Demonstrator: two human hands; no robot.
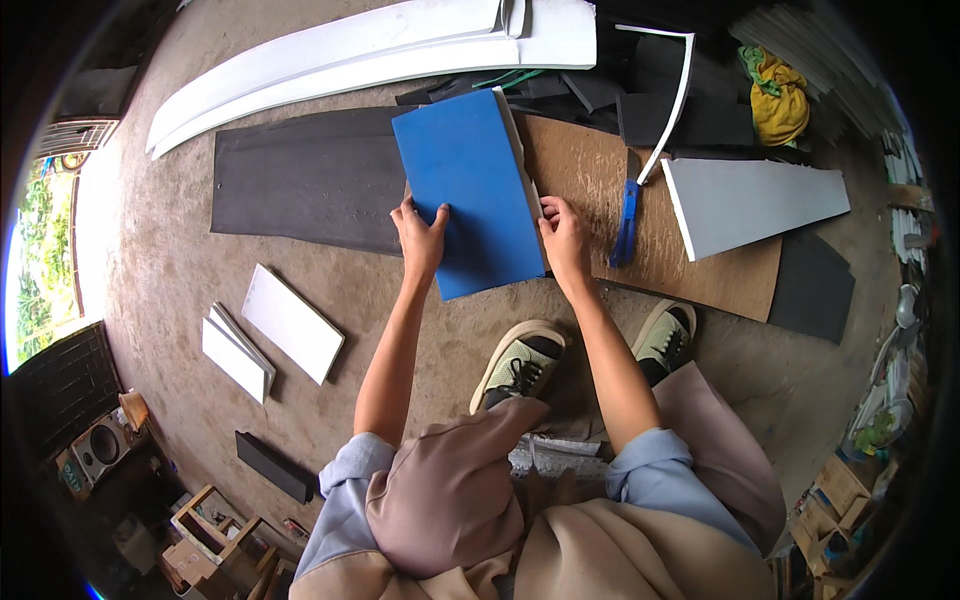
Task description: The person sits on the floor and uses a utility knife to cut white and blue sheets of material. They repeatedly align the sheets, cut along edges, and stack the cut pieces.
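Blue board (470, 190) — both hands, left (420, 240) and right (565, 238) (flat), press its edges.

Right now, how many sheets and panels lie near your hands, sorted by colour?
Blue: 1, the blue sheet under the left hand and right hand
Brown: 1, the brown board
Grey: 1, the grey panel
Dark: 1, the dark mat
White: 3, the white rectangular pieces, two of them stacked
Total: 7
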